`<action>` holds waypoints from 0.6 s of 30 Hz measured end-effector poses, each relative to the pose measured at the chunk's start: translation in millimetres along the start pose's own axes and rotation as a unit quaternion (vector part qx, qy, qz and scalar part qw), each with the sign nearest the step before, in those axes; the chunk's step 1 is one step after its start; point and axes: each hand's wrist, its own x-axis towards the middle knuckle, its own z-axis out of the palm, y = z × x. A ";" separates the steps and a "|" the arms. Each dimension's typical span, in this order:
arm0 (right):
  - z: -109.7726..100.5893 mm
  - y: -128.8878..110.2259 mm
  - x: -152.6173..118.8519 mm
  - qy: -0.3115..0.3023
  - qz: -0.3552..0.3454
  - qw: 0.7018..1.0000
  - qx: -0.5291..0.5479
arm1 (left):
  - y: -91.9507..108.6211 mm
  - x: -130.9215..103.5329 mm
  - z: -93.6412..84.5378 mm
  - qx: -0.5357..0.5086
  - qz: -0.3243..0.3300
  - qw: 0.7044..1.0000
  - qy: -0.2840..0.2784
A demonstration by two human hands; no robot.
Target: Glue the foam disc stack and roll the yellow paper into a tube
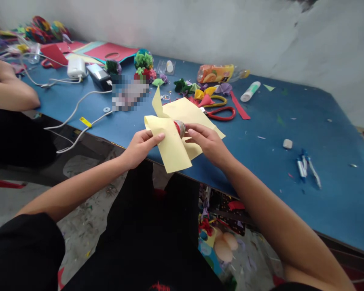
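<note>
A blue bench [291,121] stands against a pale, stained wall, strewn with folded paper flowers [143,60], red-handled scissors [221,114], a white glue stick [250,91], an orange printed packet [215,73] whose writing is too small to read, a white charger [76,68] with its cables, and a blurred patch that hides whatever lies there. At the near edge the left hand [141,147] pinches a pale yellow paper sheet [172,145] between thumb and fingers, while the right hand [208,143] has its grip closed on the same sheet and on a small roll with a red end [179,128], wrapped in the paper; no label on it can be read. Another person's bare arm [9,91] rests on the bench at far left.
</note>
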 end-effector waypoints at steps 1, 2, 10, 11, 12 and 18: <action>1.1 -1.3 -0.9 0.004 -0.014 1.000 -0.015 | -0.8 -0.4 0.0 -0.002 0.003 1.000 0.006; 2.5 -2.2 -1.7 0.008 -0.026 0.999 -0.029 | -1.5 -1.0 0.3 -0.005 0.006 1.000 0.010; 11.1 -3.3 -7.9 0.029 -0.127 0.985 -0.116 | 0.7 -8.5 14.8 -0.070 0.026 0.995 0.065; 11.1 -3.4 -8.6 0.030 -0.141 0.980 -0.135 | 1.4 -9.5 17.0 -0.079 0.016 0.994 0.070; 11.2 -3.2 -9.1 0.029 -0.155 0.975 -0.155 | 1.8 -10.5 19.1 -0.086 0.007 0.994 0.073; 14.3 1.7 -10.5 0.042 -0.225 0.940 -0.252 | -1.3 -16.0 27.1 -0.109 -0.001 0.990 0.086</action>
